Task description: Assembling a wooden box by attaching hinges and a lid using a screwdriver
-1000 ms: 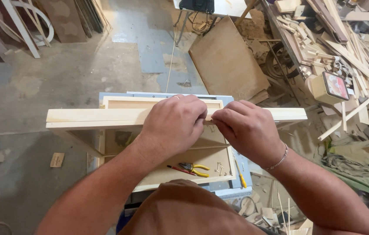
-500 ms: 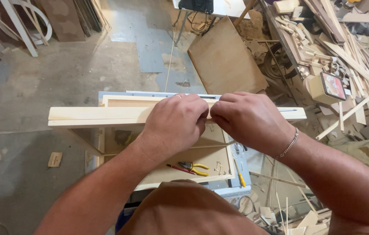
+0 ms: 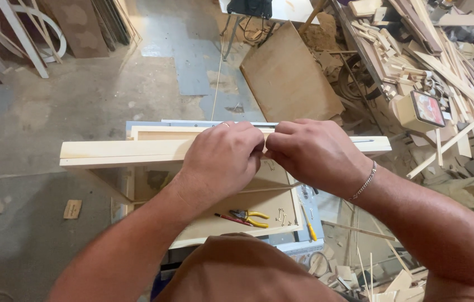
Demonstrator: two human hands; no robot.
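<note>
My left grip [image 3: 223,159] is closed over the middle of the plank [image 3: 119,152], with the fingers curled down over its far edge and the palm on its top. My right grip [image 3: 315,156] is closed on the same plank just to the right of it, and the two thumbs meet between them. I cannot see what the fingertips pinch there, because the knuckles hide this place. A thin bracelet [image 3: 363,183] sits on my right wrist.

The plank lies flat and runs from far to the left of my grips to a shorter end [image 3: 368,145] at the right. It rests across a wooden frame [image 3: 161,133], which stands on a small surface [image 3: 220,223] below my grips. On this surface, nearer to me than the grips, lie pliers [image 3: 251,217] with yellow handles, a red pencil [image 3: 228,218] touching them, and a yellow tool [image 3: 309,229] more to the right.

Beyond the grips a board [image 3: 290,75] leans on the floor [image 3: 52,106]. Far to the right there is a heap of wood strips [image 3: 444,67].
</note>
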